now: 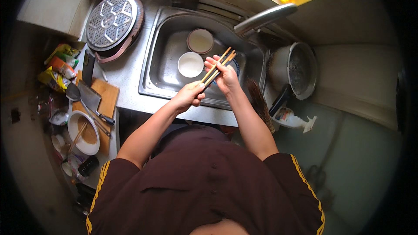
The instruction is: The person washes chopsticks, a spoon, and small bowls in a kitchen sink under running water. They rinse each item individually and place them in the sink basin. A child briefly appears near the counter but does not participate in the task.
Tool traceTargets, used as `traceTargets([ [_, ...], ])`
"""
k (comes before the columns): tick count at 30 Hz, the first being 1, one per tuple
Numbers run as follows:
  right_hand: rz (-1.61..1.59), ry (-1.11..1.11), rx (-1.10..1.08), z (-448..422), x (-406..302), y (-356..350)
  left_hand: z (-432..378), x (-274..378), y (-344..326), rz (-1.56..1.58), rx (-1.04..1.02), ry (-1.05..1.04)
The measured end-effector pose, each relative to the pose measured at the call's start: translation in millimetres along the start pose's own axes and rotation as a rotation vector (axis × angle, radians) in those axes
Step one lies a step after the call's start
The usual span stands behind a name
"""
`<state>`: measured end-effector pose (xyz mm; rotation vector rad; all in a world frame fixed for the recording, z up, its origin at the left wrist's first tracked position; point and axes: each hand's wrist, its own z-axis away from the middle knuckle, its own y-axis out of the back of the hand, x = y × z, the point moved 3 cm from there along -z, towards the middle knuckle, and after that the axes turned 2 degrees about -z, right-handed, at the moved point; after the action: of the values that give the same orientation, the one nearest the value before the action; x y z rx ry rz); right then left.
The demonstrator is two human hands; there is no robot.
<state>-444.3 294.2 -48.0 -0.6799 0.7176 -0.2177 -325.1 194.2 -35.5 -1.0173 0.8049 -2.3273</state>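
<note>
Above the steel sink [166, 47], my left hand [189, 96] grips the lower ends of several chopsticks [215, 70], some light wood and some dark. My right hand [225, 76] holds the same bundle nearer its upper ends, with the fingers partly spread and the thumb over the sticks. A white bowl [190, 65] stands in the sink to the left of my right hand. Behind it is a second bowl [200, 41] with a dark rim. A blue-patterned dish [236, 67] lies partly hidden under my right hand. The metal faucet [264, 19] reaches over the back right of the sink.
At left are a round perforated metal plate [112, 23] on a pan, a cleaver [88, 96] on a wooden board [109, 91], a spatula [73, 92] and a white bowl [74, 122] holding chopsticks. At right are a pot [302, 70], a brush [259, 101] and a spray bottle [287, 117].
</note>
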Motion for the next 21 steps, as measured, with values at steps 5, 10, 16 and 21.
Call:
traceTargets([
  [5, 0.137, 0.152, 0.062, -9.2, -8.4, -12.3, 5.4, -1.0, -31.6, 0.305, -0.158, 0.164],
  [10, 0.499, 0.017, -0.106, -0.8, 7.5, -30.7, -17.2, 8.5, -23.3, 0.053, 0.196, 0.011],
  [16, 0.627, -0.019, 0.189, 2.5, 17.0, 12.5, -47.4, -6.4, -8.9, -0.08, 0.061, 0.076],
  [21, 1.207, 0.086, 0.156, -2.4, -3.1, 27.9, -60.5, 29.0, 5.4, -0.573, 0.366, -0.148],
])
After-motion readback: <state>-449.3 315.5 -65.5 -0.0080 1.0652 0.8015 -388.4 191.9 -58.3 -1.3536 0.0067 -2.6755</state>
